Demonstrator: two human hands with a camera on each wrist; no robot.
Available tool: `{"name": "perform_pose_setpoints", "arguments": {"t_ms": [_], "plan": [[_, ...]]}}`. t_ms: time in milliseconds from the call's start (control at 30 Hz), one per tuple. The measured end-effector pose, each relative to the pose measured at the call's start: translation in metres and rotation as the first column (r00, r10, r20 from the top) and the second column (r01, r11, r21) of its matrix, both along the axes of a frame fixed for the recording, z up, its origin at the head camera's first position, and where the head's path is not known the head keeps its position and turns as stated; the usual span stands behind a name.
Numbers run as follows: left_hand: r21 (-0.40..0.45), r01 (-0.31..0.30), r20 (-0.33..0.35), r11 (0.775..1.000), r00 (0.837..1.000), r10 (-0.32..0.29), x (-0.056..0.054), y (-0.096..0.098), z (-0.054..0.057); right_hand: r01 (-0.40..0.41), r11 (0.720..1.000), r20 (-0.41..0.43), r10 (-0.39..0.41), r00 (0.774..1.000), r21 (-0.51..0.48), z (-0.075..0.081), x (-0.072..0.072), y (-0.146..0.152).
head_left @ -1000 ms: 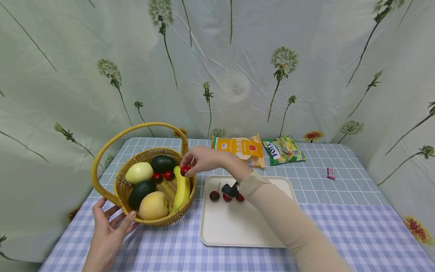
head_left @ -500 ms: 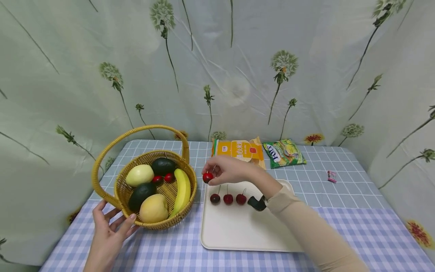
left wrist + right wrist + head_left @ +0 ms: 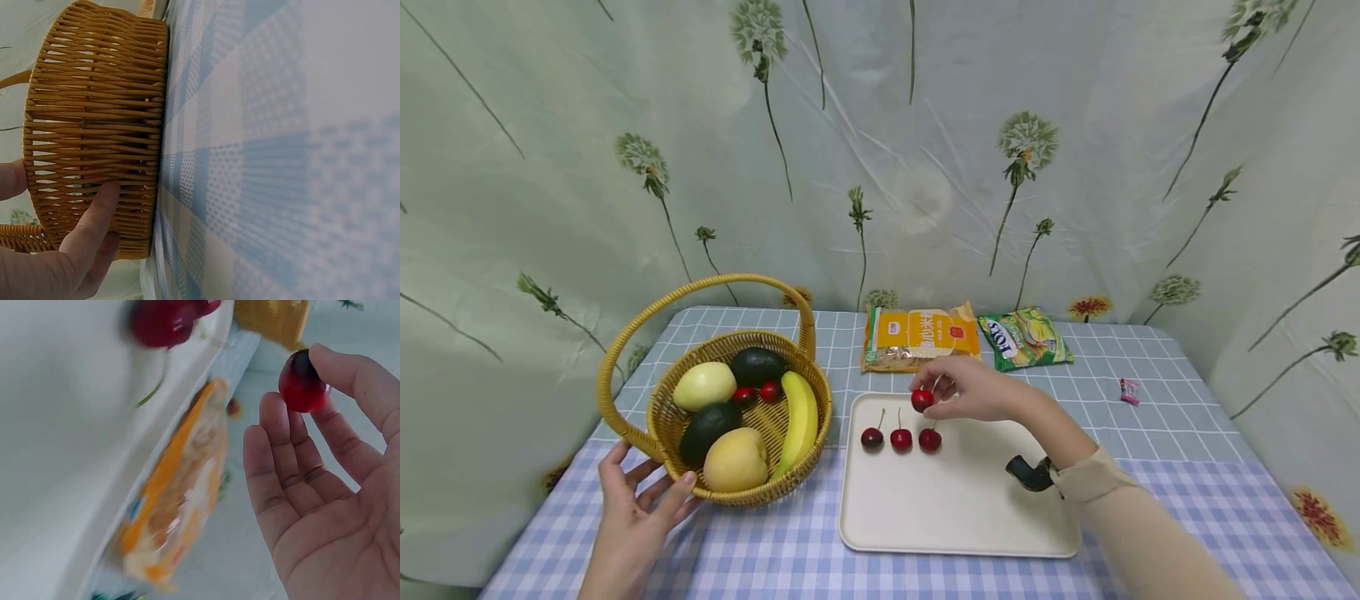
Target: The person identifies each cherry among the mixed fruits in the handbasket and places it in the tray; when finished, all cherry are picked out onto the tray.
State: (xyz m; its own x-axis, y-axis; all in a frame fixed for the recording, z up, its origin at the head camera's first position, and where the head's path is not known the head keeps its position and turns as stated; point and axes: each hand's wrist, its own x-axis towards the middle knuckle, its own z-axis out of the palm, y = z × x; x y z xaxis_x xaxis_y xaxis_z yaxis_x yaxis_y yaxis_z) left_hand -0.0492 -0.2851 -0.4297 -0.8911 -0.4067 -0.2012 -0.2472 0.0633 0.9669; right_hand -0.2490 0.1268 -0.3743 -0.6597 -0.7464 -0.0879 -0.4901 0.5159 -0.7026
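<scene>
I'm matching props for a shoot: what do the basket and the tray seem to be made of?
Basket: wicker or a plastic imitation, slightly glossy; woven strands with gaps between them show.

Tray: probably plastic, smooth and matte, judging by its even cream surface; coated metal remains possible.

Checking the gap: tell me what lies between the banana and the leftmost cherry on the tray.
In the head view, from banana to cherry: the basket's right rim, a narrow strip of tablecloth, then the tray's left rim.
</scene>
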Motion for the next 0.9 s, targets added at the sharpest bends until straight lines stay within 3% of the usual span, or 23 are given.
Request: {"name": "perform_pose_setpoints", "arguments": {"t_ms": [267, 567, 900], "plan": [[0.006, 0.004, -0.005, 1.000, 1.000, -0.004, 0.000, 0.001, 0.000, 0.047, 0.999, 0.000, -0.047, 0.999, -0.024, -0.021, -0.006, 0.033], [-0.003, -0.005, 0.022, 1.000, 1.000, 0.005, 0.000, 0.000, 0.000, 0.131, 0.990, 0.033, -0.133, 0.991, 0.048, -0.030, -0.005, 0.049], [0.000, -0.014, 0.014, 1.000, 1.000, 0.014, -0.001, 0.002, 0.002, 0.101, 0.991, 0.031, -0.104, 0.994, 0.082, -0.044, -0.002, 0.058]]}}
